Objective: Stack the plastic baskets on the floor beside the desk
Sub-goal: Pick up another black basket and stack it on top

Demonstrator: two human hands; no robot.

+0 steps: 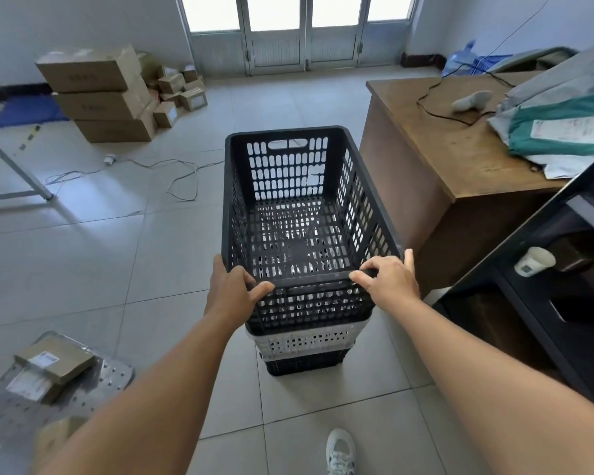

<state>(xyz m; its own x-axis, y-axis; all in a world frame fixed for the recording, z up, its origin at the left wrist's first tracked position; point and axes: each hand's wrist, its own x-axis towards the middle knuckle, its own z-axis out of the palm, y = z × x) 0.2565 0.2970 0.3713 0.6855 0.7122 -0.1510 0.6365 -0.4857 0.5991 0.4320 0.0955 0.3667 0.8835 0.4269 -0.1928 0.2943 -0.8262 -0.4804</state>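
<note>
A black slotted plastic basket (288, 166) sits on top of a stack on the tiled floor, right beside the wooden desk (436, 138). Beneath it a white basket (309, 341) shows as a band, and under that a black bottom basket (302, 365). My left hand (232, 289) grips the top basket's near rim at its left corner. On the right corner of that same rim my right hand (390, 279) holds on, thumb over the edge.
Stacked cardboard boxes (100, 97) stand at the back left, with loose cables (158, 169) across the floor. A perforated metal cart with parcels (48, 368) is at the lower left. A dark shelf unit (546, 269) stands right of the stack. My shoe (340, 450) is below.
</note>
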